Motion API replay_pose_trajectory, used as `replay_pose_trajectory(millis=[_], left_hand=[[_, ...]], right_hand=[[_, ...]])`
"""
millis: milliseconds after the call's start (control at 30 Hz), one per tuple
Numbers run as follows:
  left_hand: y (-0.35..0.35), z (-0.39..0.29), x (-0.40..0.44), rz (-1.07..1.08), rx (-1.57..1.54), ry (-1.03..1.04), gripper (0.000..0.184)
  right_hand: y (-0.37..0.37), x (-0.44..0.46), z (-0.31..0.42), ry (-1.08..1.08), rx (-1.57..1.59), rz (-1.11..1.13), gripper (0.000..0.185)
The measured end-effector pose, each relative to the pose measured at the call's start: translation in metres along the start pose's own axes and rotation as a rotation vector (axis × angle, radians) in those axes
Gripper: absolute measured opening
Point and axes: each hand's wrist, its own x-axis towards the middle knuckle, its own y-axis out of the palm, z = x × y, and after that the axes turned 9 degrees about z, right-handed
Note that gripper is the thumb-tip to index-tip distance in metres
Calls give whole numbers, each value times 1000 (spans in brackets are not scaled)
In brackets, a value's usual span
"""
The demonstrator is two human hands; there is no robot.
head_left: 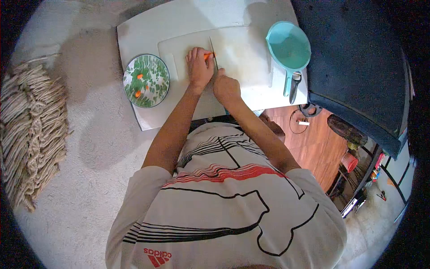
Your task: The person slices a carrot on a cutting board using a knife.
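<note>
On a pale cutting board [246, 67], my left hand [199, 68] presses an orange carrot piece [207, 56], with its fingers closed on it. My right hand [227, 89] is wrapped round the handle of a knife [212, 47]. The blade points away from me and stands at the right end of the carrot, close to my left fingertips. To the left of the board, a round green-and-white patterned plate [154, 74] holds several small orange pieces [138, 94].
A teal strainer or bowl with a handle [289, 47] lies at the right of the white table [154, 117]. Beside its handle is a black-handled tool [293, 91]. A dark padded surface [354, 58] borders the table on the right; a fringed hanging [33, 130] is far left.
</note>
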Motion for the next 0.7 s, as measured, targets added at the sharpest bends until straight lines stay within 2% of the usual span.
replay_pose_trajectory(millis=[400, 700], left_hand=[[-3, 3, -3, 37, -55, -1, 14], [14, 21, 0, -46, -6, 46, 17]], right_hand=[[-13, -25, -15, 45, 118, 90, 31], [-19, -12, -3, -28, 24, -6, 27]])
